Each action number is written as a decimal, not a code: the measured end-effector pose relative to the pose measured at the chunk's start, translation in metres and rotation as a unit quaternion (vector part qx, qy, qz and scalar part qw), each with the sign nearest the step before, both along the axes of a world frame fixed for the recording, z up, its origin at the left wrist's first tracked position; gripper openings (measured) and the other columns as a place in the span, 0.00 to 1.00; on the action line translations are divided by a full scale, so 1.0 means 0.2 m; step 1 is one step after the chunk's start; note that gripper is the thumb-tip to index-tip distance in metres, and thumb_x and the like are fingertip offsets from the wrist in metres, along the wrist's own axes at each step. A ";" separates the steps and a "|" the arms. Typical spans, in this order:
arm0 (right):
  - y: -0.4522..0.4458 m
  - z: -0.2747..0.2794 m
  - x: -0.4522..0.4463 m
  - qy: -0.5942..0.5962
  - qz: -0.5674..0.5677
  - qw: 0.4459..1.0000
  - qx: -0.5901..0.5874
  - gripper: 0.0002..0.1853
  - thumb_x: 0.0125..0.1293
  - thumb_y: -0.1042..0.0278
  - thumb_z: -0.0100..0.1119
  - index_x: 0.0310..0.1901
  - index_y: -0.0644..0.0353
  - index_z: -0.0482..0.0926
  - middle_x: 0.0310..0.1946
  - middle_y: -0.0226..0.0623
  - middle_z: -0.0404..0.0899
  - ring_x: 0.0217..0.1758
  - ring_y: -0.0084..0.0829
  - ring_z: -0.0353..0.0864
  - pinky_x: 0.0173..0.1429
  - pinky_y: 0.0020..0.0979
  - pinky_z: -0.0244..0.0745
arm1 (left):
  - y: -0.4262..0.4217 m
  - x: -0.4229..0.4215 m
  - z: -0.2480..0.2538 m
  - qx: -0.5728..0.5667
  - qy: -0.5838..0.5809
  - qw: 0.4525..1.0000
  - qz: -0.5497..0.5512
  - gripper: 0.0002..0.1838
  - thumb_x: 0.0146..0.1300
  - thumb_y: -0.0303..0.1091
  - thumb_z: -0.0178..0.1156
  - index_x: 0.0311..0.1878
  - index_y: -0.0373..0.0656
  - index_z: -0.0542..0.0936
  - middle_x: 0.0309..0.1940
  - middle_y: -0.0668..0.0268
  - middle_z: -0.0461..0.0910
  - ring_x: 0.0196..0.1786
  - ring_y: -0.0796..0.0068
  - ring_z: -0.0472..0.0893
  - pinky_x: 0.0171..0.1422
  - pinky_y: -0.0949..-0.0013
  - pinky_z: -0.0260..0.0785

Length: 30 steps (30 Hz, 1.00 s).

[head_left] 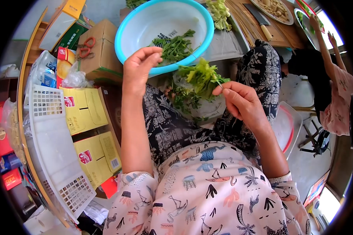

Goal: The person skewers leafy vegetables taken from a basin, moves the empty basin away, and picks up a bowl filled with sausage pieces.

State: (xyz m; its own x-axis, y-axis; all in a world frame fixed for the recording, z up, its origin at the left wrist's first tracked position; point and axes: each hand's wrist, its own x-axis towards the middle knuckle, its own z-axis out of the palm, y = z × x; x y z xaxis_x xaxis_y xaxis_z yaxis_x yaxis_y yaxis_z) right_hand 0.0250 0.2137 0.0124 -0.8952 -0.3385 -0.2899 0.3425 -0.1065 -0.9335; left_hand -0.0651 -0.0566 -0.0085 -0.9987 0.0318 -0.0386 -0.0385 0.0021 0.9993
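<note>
My right hand pinches a thin skewer (219, 83) threaded with a bunch of green leaves (202, 78); the hand (245, 102) is at the right, above my knee. Over the near rim of a blue-edged white basin (125, 21) is my left hand (139, 68), thumb and forefinger pressed together; anything between them is too small to make out. Loose green leaves (176, 47) lie inside the basin beside that hand. More greens (184, 98) sit in a plastic bag below, between my legs.
Beside the basin is a cardboard box (102, 51) with red scissors (86, 47). Skewers (243, 23), a cleaver (259, 21) and a plate of food (273, 8) lie at the upper right. Another person's arms (325, 43) show at the far right. Yellow boxes (84, 109) stand left.
</note>
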 end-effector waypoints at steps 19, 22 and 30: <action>0.14 -0.17 -0.05 -0.045 -0.027 0.998 -0.023 0.11 0.71 0.67 0.46 0.42 0.63 0.78 0.11 0.19 0.62 0.12 0.10 0.54 0.16 0.15 0.47 | -0.23 -0.69 -0.51 -0.519 -0.128 0.806 -0.254 0.15 0.58 0.35 0.61 0.48 0.43 0.82 0.43 0.64 0.82 0.47 0.72 0.80 0.51 0.67 0.71; 0.15 -0.17 -0.06 -0.047 -0.023 0.998 -0.023 0.11 0.71 0.68 0.46 0.42 0.63 0.78 0.11 0.19 0.62 0.12 0.10 0.55 0.17 0.15 0.48 | -0.20 -0.67 -0.42 -0.223 -0.205 0.939 -0.162 0.15 0.60 0.35 0.61 0.50 0.43 0.81 0.44 0.67 0.82 0.46 0.76 0.80 0.48 0.69 0.71; 0.13 -0.17 -0.07 -0.039 -0.014 0.999 -0.027 0.11 0.71 0.69 0.47 0.42 0.64 0.78 0.12 0.19 0.63 0.14 0.09 0.57 0.18 0.15 0.50 | -0.15 -0.65 -0.51 -0.618 -0.021 0.768 -0.165 0.21 0.53 0.32 0.64 0.53 0.45 0.78 0.36 0.67 0.83 0.42 0.75 0.81 0.46 0.70 0.72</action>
State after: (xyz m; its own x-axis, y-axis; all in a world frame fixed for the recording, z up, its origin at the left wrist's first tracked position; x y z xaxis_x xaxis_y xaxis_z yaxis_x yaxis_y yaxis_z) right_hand 0.0105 0.2405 -0.0213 -0.8799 -0.3308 -0.3410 0.4101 -0.1665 -0.8967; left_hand -0.1960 -0.0872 -0.1108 -0.9411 0.1965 -0.2752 0.1363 0.9652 0.2231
